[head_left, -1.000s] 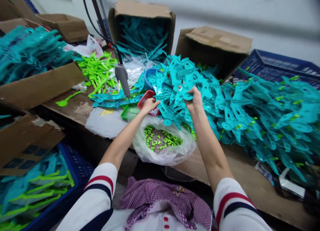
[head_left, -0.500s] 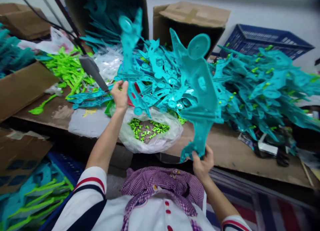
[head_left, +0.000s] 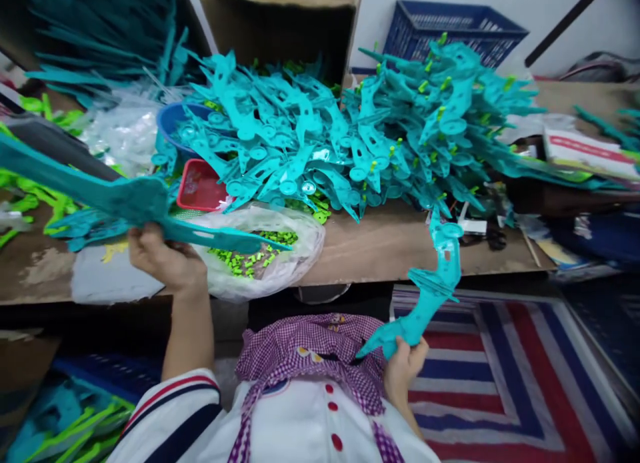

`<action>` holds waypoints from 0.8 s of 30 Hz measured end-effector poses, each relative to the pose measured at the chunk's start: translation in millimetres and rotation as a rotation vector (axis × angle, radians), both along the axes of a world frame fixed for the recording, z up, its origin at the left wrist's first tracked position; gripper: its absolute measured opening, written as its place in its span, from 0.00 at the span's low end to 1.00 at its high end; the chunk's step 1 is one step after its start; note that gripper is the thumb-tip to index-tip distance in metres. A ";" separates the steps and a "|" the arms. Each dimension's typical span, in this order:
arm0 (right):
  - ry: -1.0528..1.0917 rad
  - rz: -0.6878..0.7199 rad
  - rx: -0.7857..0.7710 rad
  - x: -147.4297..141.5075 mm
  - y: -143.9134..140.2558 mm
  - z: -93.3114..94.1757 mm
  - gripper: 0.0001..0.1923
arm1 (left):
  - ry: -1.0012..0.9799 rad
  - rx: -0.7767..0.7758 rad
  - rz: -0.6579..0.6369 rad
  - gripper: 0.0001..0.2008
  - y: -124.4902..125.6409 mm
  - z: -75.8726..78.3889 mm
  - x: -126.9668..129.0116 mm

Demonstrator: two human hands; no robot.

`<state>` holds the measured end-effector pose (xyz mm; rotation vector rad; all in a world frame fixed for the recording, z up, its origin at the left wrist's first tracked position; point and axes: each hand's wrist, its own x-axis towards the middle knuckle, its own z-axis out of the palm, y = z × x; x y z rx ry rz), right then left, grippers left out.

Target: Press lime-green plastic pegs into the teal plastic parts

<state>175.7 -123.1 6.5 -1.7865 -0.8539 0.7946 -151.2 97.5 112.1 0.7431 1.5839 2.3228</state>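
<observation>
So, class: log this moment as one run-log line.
left hand: holds long teal part | right hand: holds curved teal part | bench: teal pile

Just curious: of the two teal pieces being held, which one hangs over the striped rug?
The piece in the right hand; the left hand holds the other piece over the table.

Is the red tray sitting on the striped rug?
No, the red tray sits up on the table beside the teal pile, while the rug lies on the floor below.
</observation>
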 end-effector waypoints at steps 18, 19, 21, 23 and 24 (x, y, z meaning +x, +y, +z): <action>-0.188 0.559 0.414 -55.7 139.3 107.0 0.26 | 0.367 -0.348 -0.401 0.15 -89.7 -78.7 100.5; -0.216 0.608 0.446 -69.9 143.9 110.0 0.30 | 0.430 -0.311 -0.374 0.14 -92.4 -77.2 106.3; -0.260 0.619 0.476 -88.9 144.0 104.6 0.35 | 0.554 -0.231 -0.323 0.13 -100.7 -77.0 115.4; -0.274 0.570 0.456 -96.0 135.3 91.9 0.35 | 0.656 -0.167 -0.334 0.14 -110.6 -80.6 121.0; -0.272 0.541 0.442 -96.3 130.1 86.1 0.34 | 0.694 -0.144 -0.372 0.15 -115.2 -83.0 123.0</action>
